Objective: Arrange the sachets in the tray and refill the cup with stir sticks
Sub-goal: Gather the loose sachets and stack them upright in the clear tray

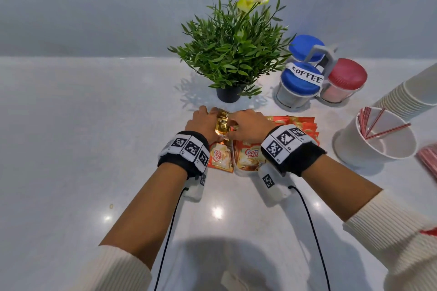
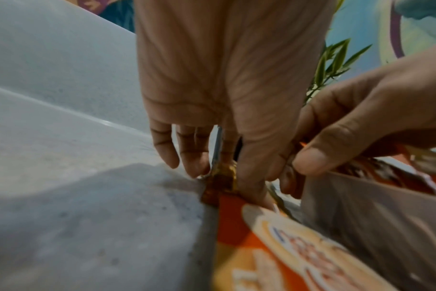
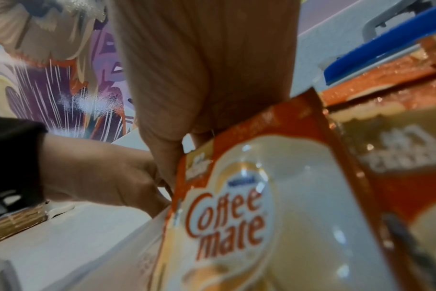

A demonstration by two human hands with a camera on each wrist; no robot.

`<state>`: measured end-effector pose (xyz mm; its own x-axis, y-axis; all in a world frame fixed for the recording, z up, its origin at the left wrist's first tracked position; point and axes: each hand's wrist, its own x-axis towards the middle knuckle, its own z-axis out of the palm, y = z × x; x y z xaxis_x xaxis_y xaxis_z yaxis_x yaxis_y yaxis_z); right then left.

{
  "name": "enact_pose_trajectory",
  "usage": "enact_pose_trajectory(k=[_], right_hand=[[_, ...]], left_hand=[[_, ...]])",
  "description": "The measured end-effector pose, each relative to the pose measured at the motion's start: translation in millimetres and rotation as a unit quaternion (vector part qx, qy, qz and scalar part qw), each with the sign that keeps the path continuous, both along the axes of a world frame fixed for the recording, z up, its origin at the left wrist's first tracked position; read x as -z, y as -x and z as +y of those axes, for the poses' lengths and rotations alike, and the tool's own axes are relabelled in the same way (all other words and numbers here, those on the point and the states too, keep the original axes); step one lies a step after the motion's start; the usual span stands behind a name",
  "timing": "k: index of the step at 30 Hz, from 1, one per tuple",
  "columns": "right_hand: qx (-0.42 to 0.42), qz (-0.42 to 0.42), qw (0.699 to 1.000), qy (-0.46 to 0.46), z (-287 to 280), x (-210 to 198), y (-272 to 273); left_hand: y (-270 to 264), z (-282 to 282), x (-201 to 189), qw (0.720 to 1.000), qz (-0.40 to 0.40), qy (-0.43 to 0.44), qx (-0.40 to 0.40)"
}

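— Two hands at work, then. What's on the far left?

— Bare white counter (image 1: 71, 125). Next comes my left hand (image 1: 203, 123), its grip pinched on a stack of gold sachets (image 1: 222, 123) standing on edge, thumb on one side and fingers on the other.

— And the right?

— My right hand (image 1: 248, 125) meets the same stack from the other side, fingertips curled onto it. Both hands are touching across the gold sachets.

— Where do the other sachets sit?

— One Coffee mate sachet (image 1: 220, 158) lies flat on the counter just below my left wrist. A second Coffee mate sachet (image 1: 250, 156) leans inside the white tray (image 3: 70, 246), under my right wrist. More red sachets (image 1: 300, 125) are fanned out to the right of my right hand.

— Anything behind?

— A potted plant (image 1: 231, 54) just past my hands, then the jars labelled COFFEE (image 1: 305, 78).

— And the cup?

— The white cup (image 1: 378, 149) stands well to the right, holding a few red stir sticks (image 1: 376, 125). A stack of paper cups (image 1: 416, 94) lies behind it, and more loose stir sticks (image 1: 429, 160) at the right edge.
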<state>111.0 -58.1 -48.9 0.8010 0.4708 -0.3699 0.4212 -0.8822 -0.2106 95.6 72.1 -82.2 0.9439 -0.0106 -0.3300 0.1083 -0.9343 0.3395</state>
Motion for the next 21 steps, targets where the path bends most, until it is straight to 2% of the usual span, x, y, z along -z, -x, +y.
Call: enact_pose_trajectory(k=[4,11,14,17,19,21], right_hand=[[0.018,0.032,0.999,-0.033,-1.5,-2.5,-3.3],[0.065,0.024,0.979,-0.190,-2.7,-14.9,-12.4],[0.088,-0.004,0.958,-0.273,4.0,-17.8,-10.3],[0.096,-0.026,0.939,-0.329,13.7,-22.6,-4.6],[0.083,-0.059,0.940,-0.326,20.7,-25.3,-0.5],[0.056,-0.101,0.943,-0.312,28.3,-27.7,5.4]], left_hand=[[-3.2,3.0,-0.5,1.000,-0.008,0.014,-0.009],[10.8,24.6,-33.5,0.974,-0.138,0.175,-0.046],[19.7,31.5,-41.6,0.955,-0.174,0.235,-0.059],[28.1,37.2,-46.6,0.913,-0.153,0.350,-0.143],[34.2,39.4,-51.4,0.857,-0.078,0.454,-0.232],[39.1,47.1,-53.1,0.801,-0.008,0.520,-0.296]])
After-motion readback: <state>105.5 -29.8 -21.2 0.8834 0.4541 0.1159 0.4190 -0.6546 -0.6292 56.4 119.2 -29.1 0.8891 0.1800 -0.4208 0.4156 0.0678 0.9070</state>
